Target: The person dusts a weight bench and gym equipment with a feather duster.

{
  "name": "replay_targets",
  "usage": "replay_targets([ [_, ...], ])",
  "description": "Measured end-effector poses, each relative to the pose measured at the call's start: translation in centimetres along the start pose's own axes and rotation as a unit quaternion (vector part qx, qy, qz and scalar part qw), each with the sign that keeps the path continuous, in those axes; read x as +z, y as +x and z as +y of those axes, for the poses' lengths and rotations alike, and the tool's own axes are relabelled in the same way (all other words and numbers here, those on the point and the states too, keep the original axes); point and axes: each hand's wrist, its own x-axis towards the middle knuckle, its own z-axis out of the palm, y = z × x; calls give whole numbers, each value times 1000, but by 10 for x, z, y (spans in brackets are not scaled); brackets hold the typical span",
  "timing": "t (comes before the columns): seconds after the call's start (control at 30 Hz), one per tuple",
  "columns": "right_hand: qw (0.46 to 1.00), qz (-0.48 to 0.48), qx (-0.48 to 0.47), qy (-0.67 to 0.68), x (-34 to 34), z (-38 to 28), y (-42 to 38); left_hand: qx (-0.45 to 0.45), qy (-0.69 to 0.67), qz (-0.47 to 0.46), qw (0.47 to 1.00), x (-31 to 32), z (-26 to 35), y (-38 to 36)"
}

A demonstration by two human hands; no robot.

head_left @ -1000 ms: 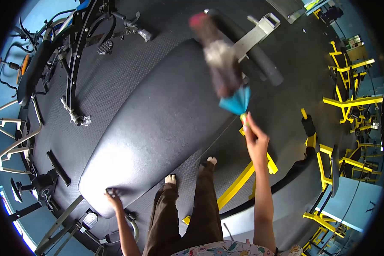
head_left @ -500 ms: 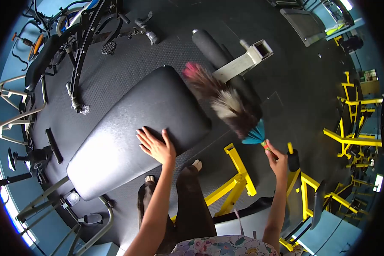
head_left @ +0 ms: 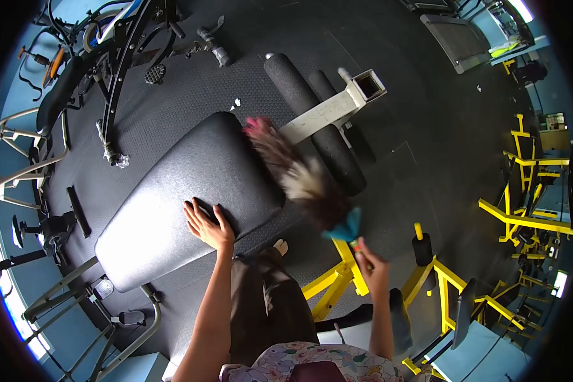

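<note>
A black padded bench (head_left: 191, 172) slants across the middle of the view. My left hand (head_left: 209, 226) lies flat on its near edge, fingers spread. In my right hand (head_left: 370, 260) is the handle of a feather duster (head_left: 302, 181), with a teal collar and brown, cream and pink feathers. The duster, slightly blurred, reaches up and left, its pink tip right at the bench's far right corner. Its feathers pass in front of the white metal bar (head_left: 321, 120) and close to the black foam rollers (head_left: 293, 83) at the bench's end.
Yellow metal frames (head_left: 340, 277) stand close on my right, with more along the right wall. An exercise bike (head_left: 108, 76) is at the upper left and a treadmill (head_left: 455, 41) at the upper right. Small white scraps (head_left: 237, 102) lie on the dark floor.
My right hand and the duster have moved left and slightly down, bringing the feather tip to the bench's edge. My left hand stays on the pad, appearing a little further left as the view shifts.
</note>
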Motion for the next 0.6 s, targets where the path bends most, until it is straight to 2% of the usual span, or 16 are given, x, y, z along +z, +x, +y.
replay_targets([
  [0.03, 1000, 0, 0, 0, -9, 1, 7, -2, -3, 0, 1000, -1, 1, 1],
  [0.1, 996, 87, -11, 2, -28, 7, 18, -6, -9, -2, 1000, -1, 3, 0],
  [0.23, 997, 71, -5, 29, -13, 6, 15, 3, -6, 8, 1000, 1, 2, -1],
  [0.27, 995, 83, -35, 42, -2, 0, 10, 0, -4, 5, 1000, 0, 2, -1],
  [0.3, 996, 51, -44, 51, 6, 7, 3, -3, -2, 3, 1000, -1, 3, 1],
  [0.37, 996, -82, -13, 16, 4, -7, -8, -2, -2, 4, 1000, -1, 4, 1],
  [0.43, 994, -81, -41, 57, 11, -1, -16, 0, -3, 3, 1000, -2, 4, 1],
  [0.47, 995, -100, -25, -13, 1, -5, -14, -1, 0, 3, 1000, -2, 5, 1],
  [0.5, 997, -52, -26, 46, -8, -8, -10, -2, 3, 3, 1000, -3, 5, 1],
  [0.57, 1000, -7, -23, -15, -30, 2, 1, -2, 1, 4, 1000, -3, 4, 1],
  [0.6, 999, 30, -23, 9, -41, 5, 6, -1, 3, 3, 1000, -3, 5, 1],
])
